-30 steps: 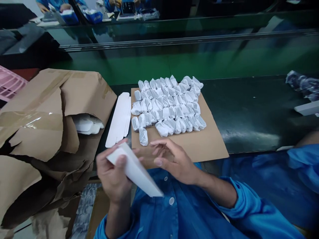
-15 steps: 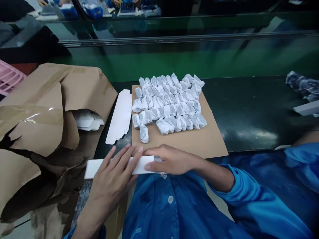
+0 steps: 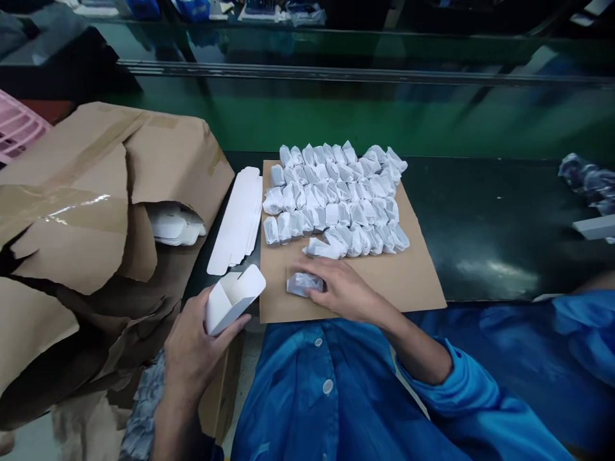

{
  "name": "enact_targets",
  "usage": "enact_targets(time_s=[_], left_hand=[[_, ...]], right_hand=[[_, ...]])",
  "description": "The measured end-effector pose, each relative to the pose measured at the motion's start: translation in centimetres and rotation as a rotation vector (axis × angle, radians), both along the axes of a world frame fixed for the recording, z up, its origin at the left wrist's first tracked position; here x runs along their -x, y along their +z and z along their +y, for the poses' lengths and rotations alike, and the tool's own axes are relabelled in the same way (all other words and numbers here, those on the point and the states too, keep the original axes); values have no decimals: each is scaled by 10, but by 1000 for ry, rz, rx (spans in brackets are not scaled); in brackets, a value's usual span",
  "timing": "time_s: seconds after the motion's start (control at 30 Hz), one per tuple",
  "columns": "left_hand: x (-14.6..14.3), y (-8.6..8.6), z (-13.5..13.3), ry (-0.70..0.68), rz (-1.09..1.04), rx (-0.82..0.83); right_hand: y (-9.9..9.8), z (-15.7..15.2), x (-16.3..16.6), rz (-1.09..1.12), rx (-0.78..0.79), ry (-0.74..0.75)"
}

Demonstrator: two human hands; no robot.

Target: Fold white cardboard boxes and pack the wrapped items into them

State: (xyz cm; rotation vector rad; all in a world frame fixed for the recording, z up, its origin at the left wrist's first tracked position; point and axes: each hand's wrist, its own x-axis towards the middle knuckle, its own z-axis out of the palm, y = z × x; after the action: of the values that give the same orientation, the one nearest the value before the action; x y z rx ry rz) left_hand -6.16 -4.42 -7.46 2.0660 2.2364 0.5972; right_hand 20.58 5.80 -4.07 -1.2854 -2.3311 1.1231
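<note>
My left hand is closed round a small white carton, held with its open end facing up and right. My right hand rests on the brown cardboard sheet, its fingers pinching a white wrapped packet at the sheet's near left part. Just beyond lie several rows of the same wrapped packets. A stack of flat white carton blanks lies left of the sheet.
A torn brown cardboard box with white moulded pieces inside fills the left side. A green conveyor belt runs behind the dark worktop. A crumpled plastic bag lies at the far right, a pink crate at the far left.
The white carton has gone from flat under both hands to opened up in my left hand. My right hand moved forward and took a wrapped packet from the front row.
</note>
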Motion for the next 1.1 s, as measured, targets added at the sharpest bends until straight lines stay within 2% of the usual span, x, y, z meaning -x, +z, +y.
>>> enact_targets(time_s=[0.13,0.2,0.27,0.33,0.47,0.57,0.7,0.8,0.9,1.0,1.1], left_hand=[[-10,0,11,-4,-56,-29],[-18,2,18,-35,-57,-35],[-27,3,24,-72,-39,-34],[-34,4,27,-117,12,-29],[-46,1,29,-206,144,-52],[-52,1,28,-223,226,-119],[-59,5,27,-263,278,-172],[-63,7,26,-278,285,-178],[-67,6,26,-292,260,-180],[-70,5,26,-278,244,-217],[-71,6,28,-299,270,-256]], right_hand=[[5,-8,-25,547,347,-224],[4,-10,-27,757,455,-310],[2,-10,-27,861,504,-355],[3,-10,-28,911,452,-415],[17,-12,-34,911,212,-556],[34,-16,-38,795,134,-440],[50,-20,-37,334,-89,-49],[57,-15,-37,67,-155,109],[65,-4,-41,-24,-110,164],[70,4,-45,-41,-134,247],[66,6,-41,-11,-124,313]])
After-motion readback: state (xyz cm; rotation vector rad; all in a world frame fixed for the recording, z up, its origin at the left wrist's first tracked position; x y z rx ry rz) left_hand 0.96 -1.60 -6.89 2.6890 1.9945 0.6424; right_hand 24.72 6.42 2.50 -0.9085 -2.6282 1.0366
